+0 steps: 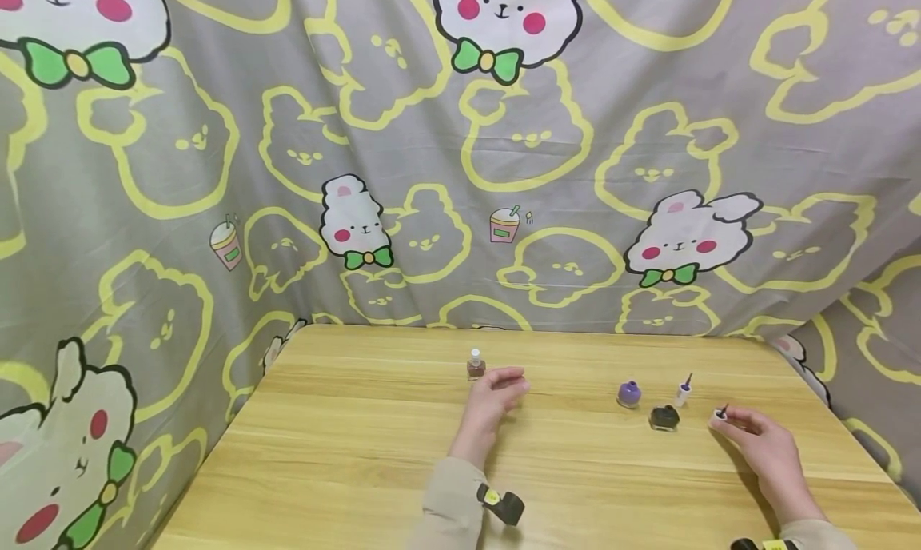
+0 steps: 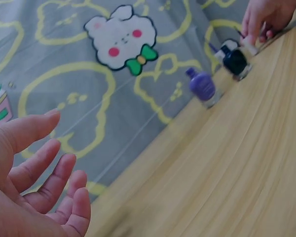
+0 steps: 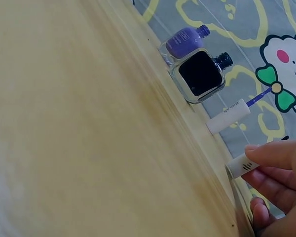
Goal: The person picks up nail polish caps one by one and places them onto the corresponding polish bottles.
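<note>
Right hand [image 1: 766, 446] pinches white brush cap [image 3: 243, 165], brush up, near uncapped black bottle [image 1: 663, 419]; left hand [image 1: 492, 400], fingers relaxed, beside brown bottle [image 1: 476, 368].

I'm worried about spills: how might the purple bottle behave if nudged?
The purple bottle is uncapped, so its contents would probably leak if it tipped. Its rounded, glassy body looks rigid and perhaps slippery, and might roll once on its side.
</note>
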A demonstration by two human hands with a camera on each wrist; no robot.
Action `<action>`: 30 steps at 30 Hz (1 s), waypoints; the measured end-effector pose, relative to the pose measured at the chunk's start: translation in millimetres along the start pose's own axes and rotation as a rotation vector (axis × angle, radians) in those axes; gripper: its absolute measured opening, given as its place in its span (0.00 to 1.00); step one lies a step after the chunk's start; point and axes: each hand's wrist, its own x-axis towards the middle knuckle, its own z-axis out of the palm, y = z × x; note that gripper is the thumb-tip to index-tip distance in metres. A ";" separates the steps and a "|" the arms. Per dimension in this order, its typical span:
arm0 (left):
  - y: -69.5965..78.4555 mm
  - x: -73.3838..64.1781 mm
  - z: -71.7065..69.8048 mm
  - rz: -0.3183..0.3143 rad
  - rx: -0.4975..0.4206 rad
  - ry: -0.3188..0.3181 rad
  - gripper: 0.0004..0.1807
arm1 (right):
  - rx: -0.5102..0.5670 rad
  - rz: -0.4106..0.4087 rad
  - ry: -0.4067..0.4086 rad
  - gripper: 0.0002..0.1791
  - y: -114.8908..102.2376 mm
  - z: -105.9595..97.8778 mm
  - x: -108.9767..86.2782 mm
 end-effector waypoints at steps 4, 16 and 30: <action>-1.1 -1.8 12.6 0.005 -0.006 -0.039 0.21 | 0.009 -0.004 -0.005 0.28 0.6 -0.9 -0.3; -7.2 -6.1 55.2 0.042 -0.015 -0.112 0.20 | 0.022 0.003 -0.066 0.32 -0.5 -9.2 0.8; -19.4 -13.7 105.4 0.089 0.018 -0.136 0.16 | 0.091 -0.060 -0.064 0.07 -2.3 -24.9 -3.7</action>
